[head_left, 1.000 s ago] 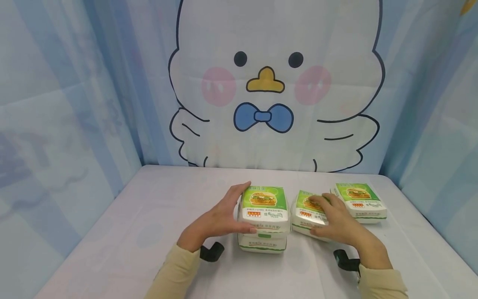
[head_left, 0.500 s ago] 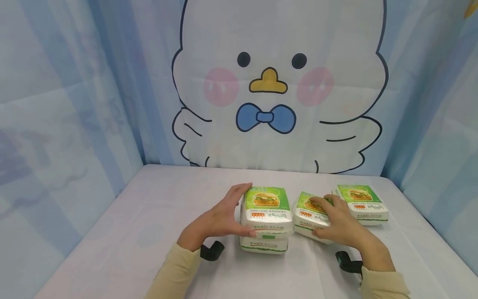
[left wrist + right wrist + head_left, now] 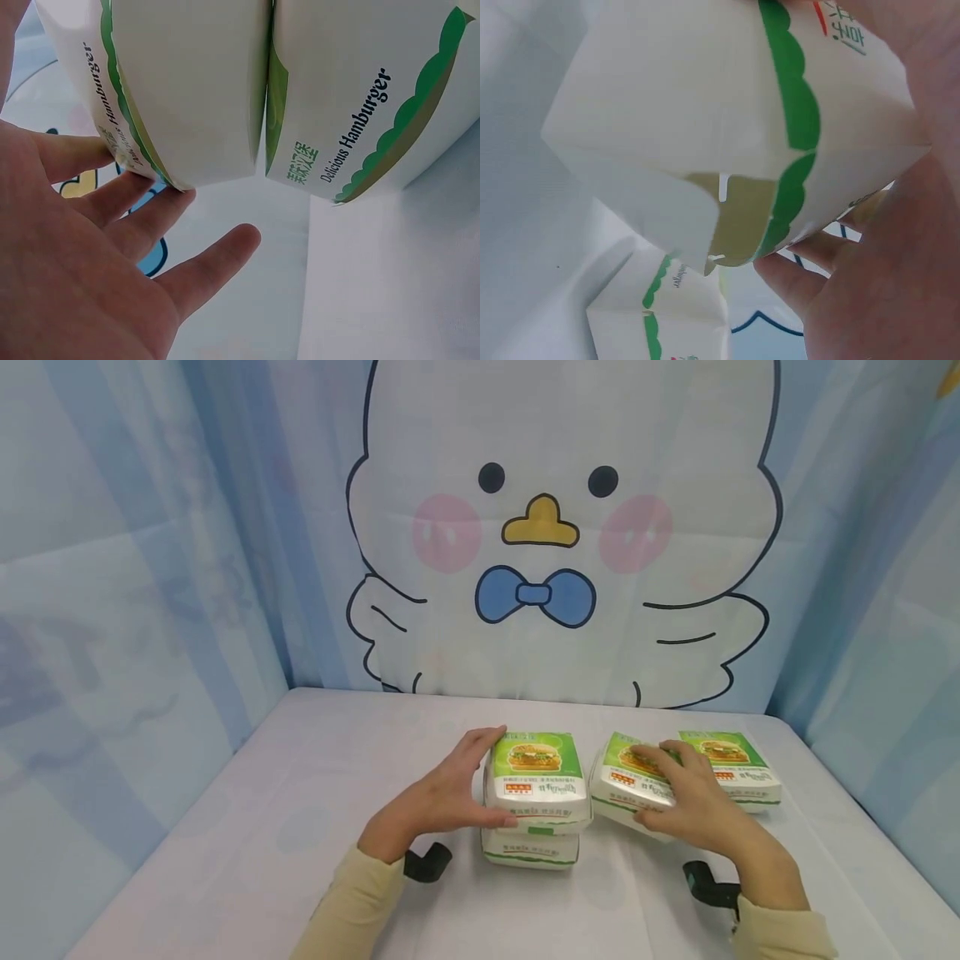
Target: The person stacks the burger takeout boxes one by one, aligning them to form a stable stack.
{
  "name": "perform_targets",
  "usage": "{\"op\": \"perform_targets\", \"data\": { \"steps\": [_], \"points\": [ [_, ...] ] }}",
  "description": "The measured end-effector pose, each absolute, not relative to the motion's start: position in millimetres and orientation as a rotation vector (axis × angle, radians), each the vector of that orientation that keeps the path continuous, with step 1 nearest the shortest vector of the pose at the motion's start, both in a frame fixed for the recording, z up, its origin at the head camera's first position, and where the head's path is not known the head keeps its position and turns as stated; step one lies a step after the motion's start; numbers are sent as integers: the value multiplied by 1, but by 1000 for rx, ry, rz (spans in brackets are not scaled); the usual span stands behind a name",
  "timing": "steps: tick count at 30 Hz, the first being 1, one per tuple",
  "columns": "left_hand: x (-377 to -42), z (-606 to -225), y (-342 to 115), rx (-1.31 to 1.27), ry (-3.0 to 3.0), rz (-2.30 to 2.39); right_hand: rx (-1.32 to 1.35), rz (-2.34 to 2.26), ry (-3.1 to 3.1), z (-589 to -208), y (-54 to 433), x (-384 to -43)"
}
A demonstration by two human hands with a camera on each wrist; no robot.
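Raised slightly since the earlier frame, the middle box (image 3: pixel 630 781) is held between thumb and fingers of the right hand (image 3: pixel 697 802). At left, the upper box (image 3: pixel 536 785) is gripped by the widely spread left hand (image 3: pixel 438 793) over the lower box (image 3: pixel 531 850), and could be knocked askew if bumped. Smooth, slope-walled card, as on the far-right box (image 3: pixel 742 768), may be dented by tight pinching.

Middle box (image 3: pixel 632 787) partly hidden, sleeves (image 3: pixel 348 906) cut off
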State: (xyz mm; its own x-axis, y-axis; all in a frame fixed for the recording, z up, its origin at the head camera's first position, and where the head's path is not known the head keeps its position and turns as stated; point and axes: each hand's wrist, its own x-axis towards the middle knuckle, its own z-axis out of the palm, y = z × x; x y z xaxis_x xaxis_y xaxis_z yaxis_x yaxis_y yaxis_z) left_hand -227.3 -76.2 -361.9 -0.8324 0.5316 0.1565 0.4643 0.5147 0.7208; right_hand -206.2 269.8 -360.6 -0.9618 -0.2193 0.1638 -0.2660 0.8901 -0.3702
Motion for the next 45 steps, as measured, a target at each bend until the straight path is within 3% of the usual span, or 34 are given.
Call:
{"op": "perform_targets", "data": {
  "steps": [45],
  "points": [
    [-229,-366,-76,875,2704,1184,416,803,-2526,-332,266,-192]
  ]
}}
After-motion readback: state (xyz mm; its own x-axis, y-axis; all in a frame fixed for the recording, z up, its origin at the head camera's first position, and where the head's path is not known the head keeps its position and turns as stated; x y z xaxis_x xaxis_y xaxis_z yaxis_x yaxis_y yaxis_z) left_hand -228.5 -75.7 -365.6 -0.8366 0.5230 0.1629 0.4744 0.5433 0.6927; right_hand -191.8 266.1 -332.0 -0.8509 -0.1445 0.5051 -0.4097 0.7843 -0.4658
